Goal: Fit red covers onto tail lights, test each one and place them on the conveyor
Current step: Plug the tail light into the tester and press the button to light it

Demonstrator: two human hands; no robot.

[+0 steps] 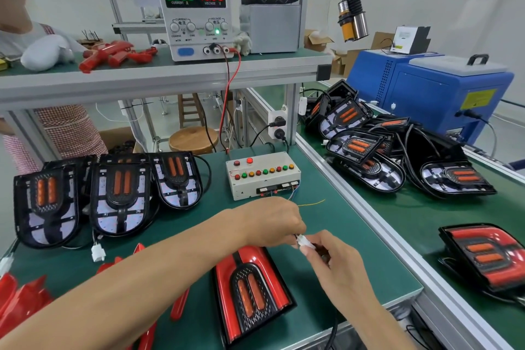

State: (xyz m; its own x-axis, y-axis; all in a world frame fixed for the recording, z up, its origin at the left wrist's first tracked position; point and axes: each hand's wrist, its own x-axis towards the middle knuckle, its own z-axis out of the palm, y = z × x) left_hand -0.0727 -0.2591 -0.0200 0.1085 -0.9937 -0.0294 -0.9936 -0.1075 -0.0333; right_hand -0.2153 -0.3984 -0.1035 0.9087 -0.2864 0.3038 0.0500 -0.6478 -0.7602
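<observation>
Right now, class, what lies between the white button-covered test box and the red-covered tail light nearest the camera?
In the head view, both hands pinching a small white connector.

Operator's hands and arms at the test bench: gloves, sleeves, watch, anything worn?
Nothing worn that shows. Left hand and right hand are bare, no gloves, no rings visible. Both forearms are bare to the frame edge: no sleeves, watch or wrist strap in view. Nails are short and unpainted.

Bright, even overhead light with soft shadows; glare streaks the covered tail light [251, 290]; wide-angle bending at edges, mild softness throughout.
</observation>
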